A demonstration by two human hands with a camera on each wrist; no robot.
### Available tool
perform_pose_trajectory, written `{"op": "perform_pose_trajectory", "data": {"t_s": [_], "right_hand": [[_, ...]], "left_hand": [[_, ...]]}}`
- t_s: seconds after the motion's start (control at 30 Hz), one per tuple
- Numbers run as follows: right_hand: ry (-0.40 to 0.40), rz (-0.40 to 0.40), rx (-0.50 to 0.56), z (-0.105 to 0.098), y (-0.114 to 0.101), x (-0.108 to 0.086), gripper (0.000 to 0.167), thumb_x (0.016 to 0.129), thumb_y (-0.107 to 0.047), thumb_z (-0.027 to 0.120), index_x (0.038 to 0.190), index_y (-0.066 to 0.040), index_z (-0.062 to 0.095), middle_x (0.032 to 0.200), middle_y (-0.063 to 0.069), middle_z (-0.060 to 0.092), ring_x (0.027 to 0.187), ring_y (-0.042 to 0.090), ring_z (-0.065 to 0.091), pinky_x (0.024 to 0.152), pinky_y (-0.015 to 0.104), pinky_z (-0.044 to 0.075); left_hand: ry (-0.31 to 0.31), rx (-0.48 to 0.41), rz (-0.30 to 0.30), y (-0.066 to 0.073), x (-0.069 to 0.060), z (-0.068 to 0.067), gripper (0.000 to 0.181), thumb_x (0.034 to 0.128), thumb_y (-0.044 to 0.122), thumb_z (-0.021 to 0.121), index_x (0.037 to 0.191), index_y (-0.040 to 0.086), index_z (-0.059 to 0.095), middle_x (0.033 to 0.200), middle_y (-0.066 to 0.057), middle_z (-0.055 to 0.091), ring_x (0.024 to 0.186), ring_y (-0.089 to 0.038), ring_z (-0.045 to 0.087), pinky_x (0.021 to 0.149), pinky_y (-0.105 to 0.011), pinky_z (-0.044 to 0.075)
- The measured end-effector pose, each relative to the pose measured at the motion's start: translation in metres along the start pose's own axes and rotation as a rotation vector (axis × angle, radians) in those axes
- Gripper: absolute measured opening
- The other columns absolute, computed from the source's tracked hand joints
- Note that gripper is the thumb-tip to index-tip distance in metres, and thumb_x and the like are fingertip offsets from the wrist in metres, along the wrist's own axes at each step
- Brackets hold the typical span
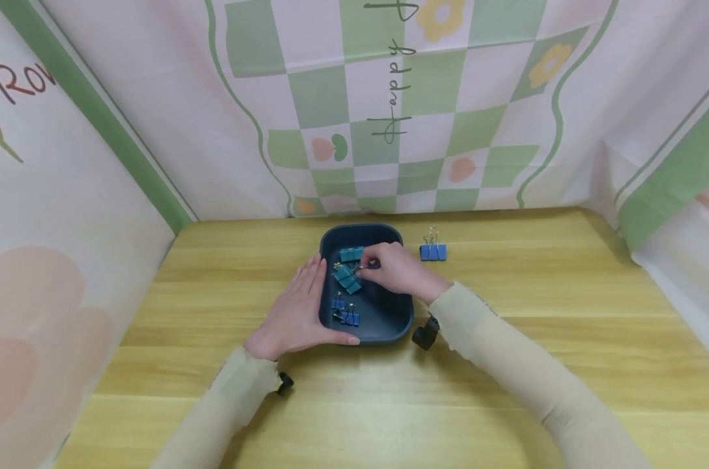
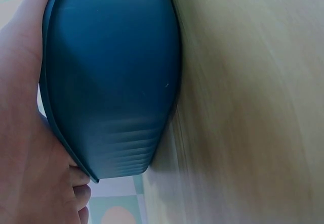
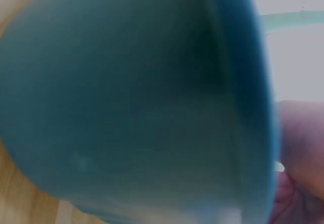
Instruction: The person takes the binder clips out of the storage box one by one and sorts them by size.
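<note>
A dark blue tray [image 1: 386,326] stands on the table, holding teal and blue binder clips. My left hand [image 1: 292,319] lies along its left side with straight fingers, the thumb on the near rim; the left wrist view shows that hand [image 2: 25,107] against the tray's wall [image 2: 111,72]. Reaching over the right rim, my right hand [image 1: 395,268] pinches the wire handle of a teal binder clip [image 1: 347,279] inside the tray. Another teal clip [image 1: 351,254] lies just beyond it. Small blue clips [image 1: 349,317] sit in the near left corner. In the right wrist view, the tray wall [image 3: 126,97] hides the fingertips.
A larger blue binder clip [image 1: 433,252] stands on the wooden table [image 1: 506,260], right of the tray, its wire handles pointing up. A patterned curtain [image 1: 372,98] hangs behind the table's far edge. Each wrist carries a small black camera [image 1: 426,333].
</note>
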State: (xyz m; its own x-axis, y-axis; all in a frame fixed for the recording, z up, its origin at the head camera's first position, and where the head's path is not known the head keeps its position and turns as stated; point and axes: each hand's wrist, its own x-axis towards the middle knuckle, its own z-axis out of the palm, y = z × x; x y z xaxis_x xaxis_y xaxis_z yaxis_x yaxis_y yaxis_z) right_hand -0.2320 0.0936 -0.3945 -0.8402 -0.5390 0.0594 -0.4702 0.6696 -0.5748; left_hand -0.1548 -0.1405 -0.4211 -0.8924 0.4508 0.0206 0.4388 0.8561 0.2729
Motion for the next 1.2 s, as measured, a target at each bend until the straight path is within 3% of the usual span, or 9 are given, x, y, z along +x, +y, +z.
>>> {"op": "perform_pose_trajectory", "data": {"t_s": [0.17,0.27,0.4,0.6,0.8,1.0,1.2], "right_hand": [[0.0,-0.017,0.047,-0.001,0.0,-0.002,0.017,0.095,-0.019,0.075,0.083,-0.014,0.065,0.074,-0.001,0.062,0.062,0.016,0.055,0.056,0.031,0.046],[0.002,0.015,0.08,-0.001,0.001,-0.003,0.016,0.092,-0.02,0.079,0.09,-0.012,0.065,0.085,0.001,0.068,0.074,0.017,0.063,0.066,0.033,0.055],[0.031,0.074,0.108,0.0,0.002,-0.004,0.033,0.084,-0.022,0.087,0.104,-0.007,0.065,0.104,0.007,0.07,0.094,0.022,0.066,0.085,0.04,0.058],[0.083,0.09,0.182,-0.008,-0.003,-0.008,0.043,0.079,-0.016,0.09,0.11,-0.003,0.064,0.109,0.014,0.07,0.1,0.029,0.067,0.09,0.044,0.056],[0.158,0.091,0.26,-0.032,-0.01,-0.015,0.045,0.079,-0.015,0.09,0.113,-0.003,0.063,0.112,0.014,0.069,0.102,0.03,0.068,0.09,0.042,0.057],[0.284,0.083,0.288,-0.062,-0.011,-0.024,0.052,0.076,-0.01,0.092,0.119,-0.003,0.063,0.116,0.012,0.068,0.105,0.029,0.068,0.093,0.042,0.056],[0.356,0.148,0.323,-0.095,-0.003,-0.036,0.063,0.079,-0.012,0.09,0.133,-0.003,0.06,0.123,0.013,0.067,0.111,0.029,0.066,0.096,0.042,0.054]], "left_hand": [[-0.002,-0.012,-0.008,0.0,0.0,0.0,0.146,0.0638,0.101,0.048,0.163,0.001,0.006,0.17,-0.014,-0.002,0.154,-0.02,-0.005,0.123,-0.038,0.005],[-0.004,-0.011,-0.01,0.0,0.0,0.001,0.146,0.064,0.1,0.049,0.163,0.002,0.005,0.17,-0.013,-0.002,0.154,-0.02,-0.006,0.123,-0.038,0.005],[-0.01,-0.008,-0.012,-0.001,0.001,0.001,0.146,0.0636,0.101,0.046,0.163,0.002,0.005,0.169,-0.013,-0.003,0.154,-0.02,-0.006,0.123,-0.038,0.005],[-0.012,-0.008,-0.015,0.001,0.0,0.0,0.147,0.0627,0.102,0.045,0.163,0.002,0.004,0.169,-0.012,-0.004,0.154,-0.02,-0.006,0.123,-0.038,0.005],[-0.005,-0.013,-0.021,0.001,-0.001,0.0,0.149,0.0615,0.102,0.047,0.163,0.002,0.004,0.17,-0.012,-0.003,0.154,-0.021,-0.006,0.123,-0.039,0.006],[-0.011,-0.02,-0.029,0.0,0.0,0.001,0.151,0.0587,0.103,0.049,0.163,0.003,0.003,0.17,-0.011,-0.005,0.154,-0.019,-0.007,0.123,-0.038,0.006],[-0.002,-0.024,-0.024,0.0,0.0,0.001,0.151,0.0588,0.102,0.05,0.163,0.003,0.003,0.17,-0.011,-0.005,0.154,-0.019,-0.007,0.123,-0.038,0.006]]}}
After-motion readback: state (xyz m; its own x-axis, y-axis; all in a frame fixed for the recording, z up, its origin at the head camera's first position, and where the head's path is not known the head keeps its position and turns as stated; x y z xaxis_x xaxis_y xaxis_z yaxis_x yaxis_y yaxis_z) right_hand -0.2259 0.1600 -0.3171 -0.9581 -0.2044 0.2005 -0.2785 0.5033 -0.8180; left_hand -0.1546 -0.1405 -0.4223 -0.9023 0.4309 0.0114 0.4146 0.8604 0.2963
